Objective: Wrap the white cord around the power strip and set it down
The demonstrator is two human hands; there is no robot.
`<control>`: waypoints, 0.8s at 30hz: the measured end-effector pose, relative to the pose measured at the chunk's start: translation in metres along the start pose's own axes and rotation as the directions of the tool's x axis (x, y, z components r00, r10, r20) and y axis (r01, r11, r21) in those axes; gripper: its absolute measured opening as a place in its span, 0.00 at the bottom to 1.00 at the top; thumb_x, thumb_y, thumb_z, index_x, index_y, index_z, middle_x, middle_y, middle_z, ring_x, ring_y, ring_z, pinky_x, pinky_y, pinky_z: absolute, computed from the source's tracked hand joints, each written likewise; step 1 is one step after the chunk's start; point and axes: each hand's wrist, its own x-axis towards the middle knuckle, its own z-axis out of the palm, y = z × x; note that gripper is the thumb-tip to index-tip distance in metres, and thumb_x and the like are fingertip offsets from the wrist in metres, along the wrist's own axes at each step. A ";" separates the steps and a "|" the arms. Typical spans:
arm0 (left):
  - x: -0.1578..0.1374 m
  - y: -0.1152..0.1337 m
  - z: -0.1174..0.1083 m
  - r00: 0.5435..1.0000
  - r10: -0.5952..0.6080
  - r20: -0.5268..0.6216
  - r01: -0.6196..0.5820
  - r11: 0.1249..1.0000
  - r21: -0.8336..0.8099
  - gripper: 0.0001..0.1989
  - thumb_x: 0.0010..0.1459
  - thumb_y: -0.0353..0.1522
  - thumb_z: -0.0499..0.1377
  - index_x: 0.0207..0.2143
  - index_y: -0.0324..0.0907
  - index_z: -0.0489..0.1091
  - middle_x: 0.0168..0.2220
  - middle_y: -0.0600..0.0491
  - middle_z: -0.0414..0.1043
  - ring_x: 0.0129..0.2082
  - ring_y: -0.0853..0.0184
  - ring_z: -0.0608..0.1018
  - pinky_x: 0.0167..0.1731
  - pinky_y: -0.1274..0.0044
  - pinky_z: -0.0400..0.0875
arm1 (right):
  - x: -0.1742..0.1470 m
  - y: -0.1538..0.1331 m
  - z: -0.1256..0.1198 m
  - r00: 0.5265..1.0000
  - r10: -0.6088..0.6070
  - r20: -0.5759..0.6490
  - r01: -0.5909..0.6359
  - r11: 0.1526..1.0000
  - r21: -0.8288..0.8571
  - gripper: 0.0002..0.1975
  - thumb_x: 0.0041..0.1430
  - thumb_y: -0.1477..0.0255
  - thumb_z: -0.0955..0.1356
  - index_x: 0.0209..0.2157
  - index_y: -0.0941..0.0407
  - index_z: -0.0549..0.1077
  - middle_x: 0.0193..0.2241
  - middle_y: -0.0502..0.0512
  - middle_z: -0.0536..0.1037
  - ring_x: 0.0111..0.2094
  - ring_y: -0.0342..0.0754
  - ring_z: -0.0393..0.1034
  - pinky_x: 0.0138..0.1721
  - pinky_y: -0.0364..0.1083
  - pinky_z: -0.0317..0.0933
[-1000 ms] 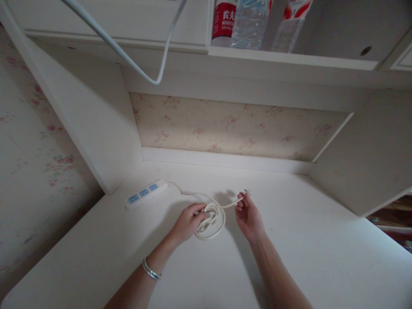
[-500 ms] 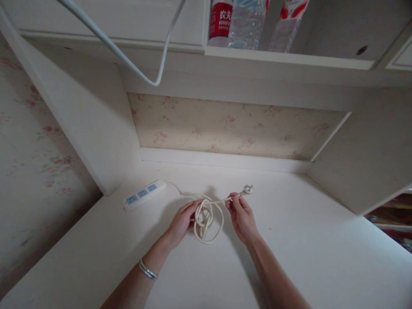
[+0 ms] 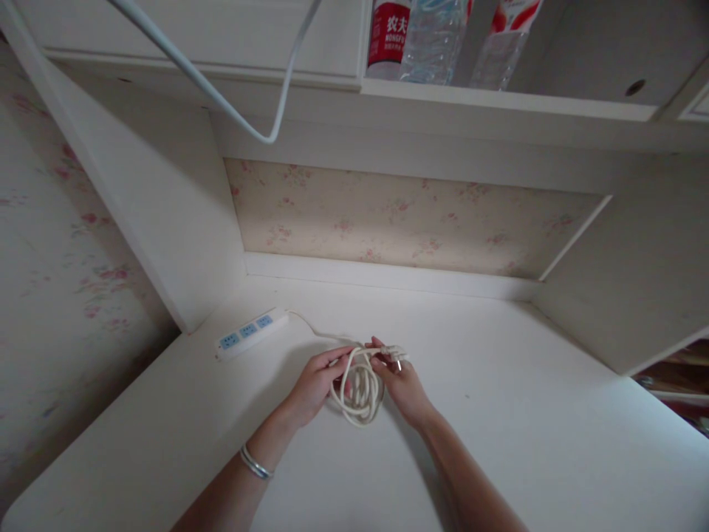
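Observation:
A cream power cord (image 3: 362,395) hangs in several loose loops between my hands, above the white desk (image 3: 343,480). My left hand (image 3: 315,384) is closed on the left side of the loops, thumb on top. On the other side my right hand (image 3: 404,384) grips the cord and the loops' upper right, close to the plug (image 3: 394,353). The plug points right, its metal prongs showing. From the coil the cord runs back left to a white power strip (image 3: 252,332) with blue sockets, lying on the desk. Some of my fingertips are hidden behind the loops.
Overhead, a shelf (image 3: 509,100) holds bottles, one with a red label (image 3: 389,33). A bent pale rod or cable (image 3: 221,118) hangs at the upper left. Side panels (image 3: 149,199) flank the desk, and flowered wallpaper (image 3: 388,222) covers the back.
My right hand has moved left with the plug, from apart to right beside the coil. The loops now hang closer together. The view has shifted slightly.

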 end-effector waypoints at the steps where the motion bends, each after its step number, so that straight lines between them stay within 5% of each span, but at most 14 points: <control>1: 0.000 0.000 -0.001 1.000 -0.002 -0.013 0.002 1.000 -0.031 0.24 0.52 0.41 0.61 0.49 0.38 0.70 0.23 0.54 0.71 0.17 0.74 0.67 0.18 0.82 0.60 | 0.002 0.000 -0.003 1.000 0.004 0.013 -0.003 0.999 -0.044 0.26 0.50 0.63 0.72 0.51 0.53 0.70 0.47 0.55 0.75 0.48 0.51 0.68 0.53 0.53 0.57; 4: 0.002 0.001 -0.004 0.997 0.004 -0.078 -0.013 0.994 -0.106 0.21 0.52 0.40 0.61 0.46 0.38 0.71 0.20 0.56 0.68 0.16 0.75 0.67 0.17 0.83 0.60 | 0.005 -0.001 -0.010 1.000 0.010 0.003 -0.010 0.998 -0.069 0.25 0.46 0.64 0.73 0.48 0.54 0.72 0.42 0.55 0.78 0.42 0.49 0.70 0.49 0.52 0.60; 8: 0.004 0.001 -0.004 0.985 0.005 -0.173 -0.038 0.982 -0.187 0.17 0.49 0.36 0.64 0.42 0.39 0.73 0.27 0.55 0.72 0.19 0.76 0.69 0.19 0.83 0.65 | 0.004 -0.012 -0.010 0.998 0.040 -0.042 -0.033 0.988 0.149 0.23 0.48 0.60 0.72 0.46 0.53 0.73 0.38 0.54 0.78 0.35 0.45 0.71 0.38 0.45 0.64; 11: 0.006 -0.001 -0.004 0.975 0.005 -0.221 -0.058 0.971 -0.233 0.17 0.48 0.35 0.64 0.42 0.40 0.73 0.30 0.54 0.73 0.20 0.77 0.69 0.20 0.84 0.65 | 0.001 -0.021 -0.008 0.996 0.086 -0.009 -0.082 0.972 0.222 0.20 0.51 0.57 0.69 0.42 0.55 0.74 0.38 0.56 0.78 0.36 0.46 0.71 0.38 0.45 0.64; 16: 0.009 -0.003 -0.010 0.969 0.056 -0.239 -0.114 0.966 -0.234 0.16 0.50 0.35 0.63 0.42 0.40 0.74 0.35 0.52 0.73 0.24 0.77 0.70 0.25 0.85 0.67 | -0.001 -0.020 -0.012 1.000 -0.007 0.005 0.007 0.998 0.057 0.17 0.49 0.62 0.72 0.40 0.56 0.75 0.39 0.55 0.77 0.38 0.47 0.70 0.44 0.48 0.63; 19: 0.009 -0.002 -0.012 0.964 0.105 -0.243 -0.138 0.982 -0.125 0.17 0.51 0.37 0.62 0.43 0.41 0.73 0.34 0.52 0.74 0.25 0.75 0.71 0.27 0.83 0.66 | 0.000 -0.017 -0.013 0.997 -0.048 -0.066 0.046 0.998 -0.034 0.16 0.46 0.64 0.74 0.37 0.56 0.76 0.34 0.54 0.79 0.35 0.47 0.71 0.42 0.48 0.63; 24: 0.006 0.004 -0.008 0.955 0.233 -0.186 -0.176 0.944 0.278 0.17 0.51 0.38 0.61 0.42 0.39 0.75 0.34 0.50 0.76 0.30 0.68 0.73 0.29 0.80 0.66 | -0.001 -0.016 -0.008 0.971 -0.130 -0.200 0.140 0.990 0.033 0.17 0.45 0.65 0.74 0.38 0.54 0.75 0.34 0.53 0.79 0.35 0.46 0.71 0.40 0.46 0.64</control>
